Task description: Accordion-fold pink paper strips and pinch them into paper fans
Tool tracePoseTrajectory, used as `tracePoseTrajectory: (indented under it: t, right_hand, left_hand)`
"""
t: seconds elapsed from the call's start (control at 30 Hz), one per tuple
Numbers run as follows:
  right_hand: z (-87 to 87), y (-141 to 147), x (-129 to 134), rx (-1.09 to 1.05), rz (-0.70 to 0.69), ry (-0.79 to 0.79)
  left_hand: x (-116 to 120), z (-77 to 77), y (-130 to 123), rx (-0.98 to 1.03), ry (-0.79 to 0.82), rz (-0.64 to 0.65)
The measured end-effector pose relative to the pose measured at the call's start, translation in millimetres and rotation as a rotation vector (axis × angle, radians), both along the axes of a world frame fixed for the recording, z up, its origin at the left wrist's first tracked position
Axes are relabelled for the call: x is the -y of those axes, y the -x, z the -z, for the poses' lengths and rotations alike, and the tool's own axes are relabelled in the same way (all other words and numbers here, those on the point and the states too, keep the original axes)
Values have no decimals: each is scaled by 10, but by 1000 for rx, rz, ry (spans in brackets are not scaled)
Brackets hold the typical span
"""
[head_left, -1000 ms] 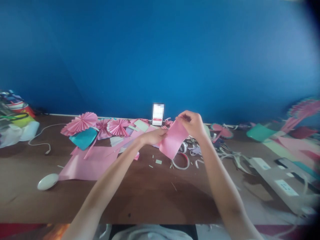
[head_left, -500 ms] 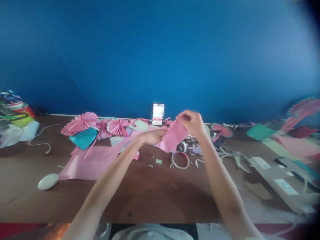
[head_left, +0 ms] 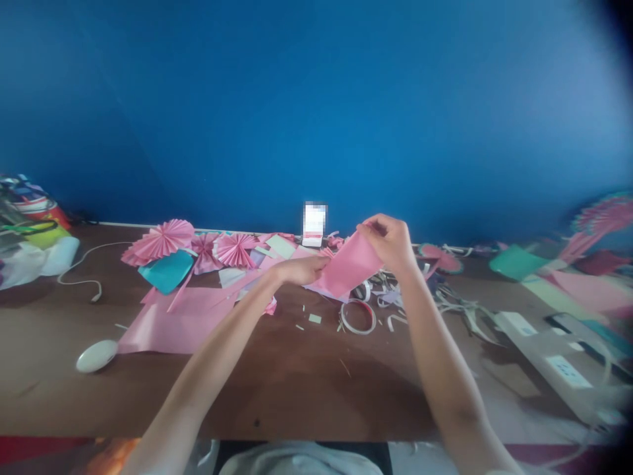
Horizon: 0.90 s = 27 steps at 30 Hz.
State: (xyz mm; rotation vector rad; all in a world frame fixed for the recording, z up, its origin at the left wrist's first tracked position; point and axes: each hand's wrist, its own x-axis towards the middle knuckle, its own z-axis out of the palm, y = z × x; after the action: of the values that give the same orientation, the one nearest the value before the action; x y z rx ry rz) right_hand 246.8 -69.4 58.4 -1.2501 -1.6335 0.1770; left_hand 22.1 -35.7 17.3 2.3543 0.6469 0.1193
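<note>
A strip of pink paper [head_left: 352, 266] is held up above the table, slanting from lower left to upper right. My left hand [head_left: 307, 270] pinches its left end. At its upper right corner, the fingers and thumb of my right hand [head_left: 390, 239] are closed on it. Pink pleated paper fans [head_left: 236, 251] lie to the left of my left hand, beside a teal paper piece [head_left: 167, 272]. Below the pink strip sits a roll of tape [head_left: 359, 316] on the brown table [head_left: 297, 382].
A large pink sheet [head_left: 173, 323] and a white computer mouse [head_left: 97, 356] are at the left. A lit phone [head_left: 314, 224] stands against the blue wall. To the right are paper scraps, a power strip [head_left: 548, 363] and a dark phone [head_left: 583, 336].
My right hand has shifted slightly right and up, and the pink paper strip now shows a longer stretch between the hands. My left hand stays in nearly the same place.
</note>
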Motion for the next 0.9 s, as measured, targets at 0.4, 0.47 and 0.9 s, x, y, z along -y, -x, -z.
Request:
tracePoseTrajectory:
  t: [0.4, 0.47, 0.9]
  right_hand:
    - [-21, 16, -7, -15, -3, -1]
    - [-19, 6, -12, -17, 2, -4]
    - [-25, 12, -5, -22, -2, 20]
  left_hand:
    - [50, -68, 3, 84, 77, 128]
    - [47, -53, 1, 95, 101, 123]
    - [39, -52, 47, 108, 221, 138]
